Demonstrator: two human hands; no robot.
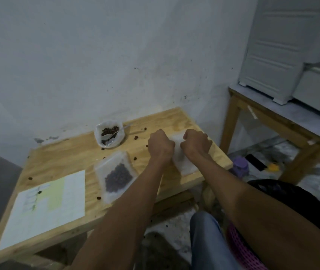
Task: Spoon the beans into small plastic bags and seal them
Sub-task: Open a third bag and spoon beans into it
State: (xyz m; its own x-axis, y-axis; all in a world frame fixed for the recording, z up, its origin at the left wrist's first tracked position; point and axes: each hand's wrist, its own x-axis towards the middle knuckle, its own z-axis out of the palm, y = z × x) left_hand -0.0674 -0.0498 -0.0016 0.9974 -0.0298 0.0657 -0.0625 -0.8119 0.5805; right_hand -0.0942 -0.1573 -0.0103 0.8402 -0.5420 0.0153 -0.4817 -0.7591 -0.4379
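Fingers of left hand [161,144] and right hand [197,144] curl, pinching the empty bag's [182,158] far edge between them.

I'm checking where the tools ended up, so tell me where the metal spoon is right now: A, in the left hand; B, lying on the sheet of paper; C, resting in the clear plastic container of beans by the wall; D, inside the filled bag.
C: the metal spoon lies in the clear plastic container of dark beans near the wall, while the left hand and right hand both pinch an empty translucent plastic bag.
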